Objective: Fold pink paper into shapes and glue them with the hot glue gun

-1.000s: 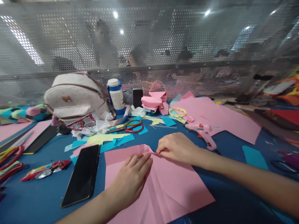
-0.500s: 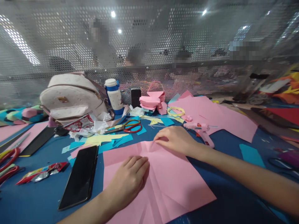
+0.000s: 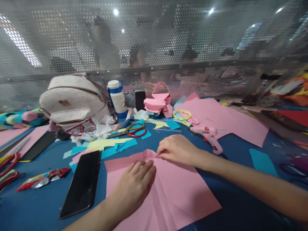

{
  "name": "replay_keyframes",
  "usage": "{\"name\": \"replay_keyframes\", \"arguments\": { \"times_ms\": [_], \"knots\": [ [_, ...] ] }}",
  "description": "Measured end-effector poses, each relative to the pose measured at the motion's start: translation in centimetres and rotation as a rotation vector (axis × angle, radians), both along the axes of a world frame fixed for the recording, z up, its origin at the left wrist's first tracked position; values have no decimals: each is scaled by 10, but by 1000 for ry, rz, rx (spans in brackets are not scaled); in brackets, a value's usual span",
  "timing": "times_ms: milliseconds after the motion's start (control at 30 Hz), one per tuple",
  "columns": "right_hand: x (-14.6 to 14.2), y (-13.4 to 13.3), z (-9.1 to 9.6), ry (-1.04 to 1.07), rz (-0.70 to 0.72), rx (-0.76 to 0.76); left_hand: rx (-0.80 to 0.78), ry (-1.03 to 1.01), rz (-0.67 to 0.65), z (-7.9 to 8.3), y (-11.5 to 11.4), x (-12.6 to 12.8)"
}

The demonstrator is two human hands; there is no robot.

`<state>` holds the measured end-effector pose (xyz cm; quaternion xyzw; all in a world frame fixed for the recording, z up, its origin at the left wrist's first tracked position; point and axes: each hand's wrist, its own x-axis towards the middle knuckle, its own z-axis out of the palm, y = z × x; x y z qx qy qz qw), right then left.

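Observation:
A creased sheet of pink paper (image 3: 187, 189) lies on the blue tabletop in front of me, with folds running down its middle. My left hand (image 3: 136, 184) rests on the sheet left of these creases, its fingers stretched out and close together. At the far edge, my right hand (image 3: 178, 149) pinches the paper between thumb and fingers. The edge rises in a small peak just left of that pinch. A black phone (image 3: 81, 184) lies left of the sheet, and a pink glue gun (image 3: 209, 136) lies beyond my right forearm.
Scissors (image 3: 137, 130) lie among blue and yellow paper scraps (image 3: 122, 144). Behind stand a white backpack (image 3: 72, 99), a bottle (image 3: 117, 99) and a folded pink paper piece (image 3: 155, 104). Large pink paper (image 3: 223, 118) lies back right, before a perforated metal screen (image 3: 154, 32).
My right hand has drawn the paper's far edge slightly toward me, and a small peak now stands up there. My left hand stays on the sheet, shifted slightly.

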<state>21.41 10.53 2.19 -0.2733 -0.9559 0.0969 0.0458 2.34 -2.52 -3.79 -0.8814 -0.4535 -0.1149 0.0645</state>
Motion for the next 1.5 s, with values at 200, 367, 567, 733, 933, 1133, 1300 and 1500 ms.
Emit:
{"name": "replay_keyframes", "arguments": {
  "times_ms": [200,367,567,733,933,1133,1300,1500],
  "knots": [
    [-7,9,3,-101,77,-92,-24,2,1,-1,0,-3],
    [-8,14,7,-117,118,-149,-54,18,-4,-2,0,-5],
    [-7,14,5,-101,181,-132,-88,43,2,-2,0,-5],
    [-7,13,6,-114,164,-108,-103,23,12,0,0,-4],
    [3,15,7,-75,150,-193,-118,-57,3,0,-1,-4],
    [11,18,2,-10,92,-242,-167,-243,28,-1,2,-6],
    [10,15,2,30,99,-230,-220,-325,33,-4,3,-8],
    [5,4,4,36,114,-110,-229,-355,22,-4,3,-8]
  ]
}}
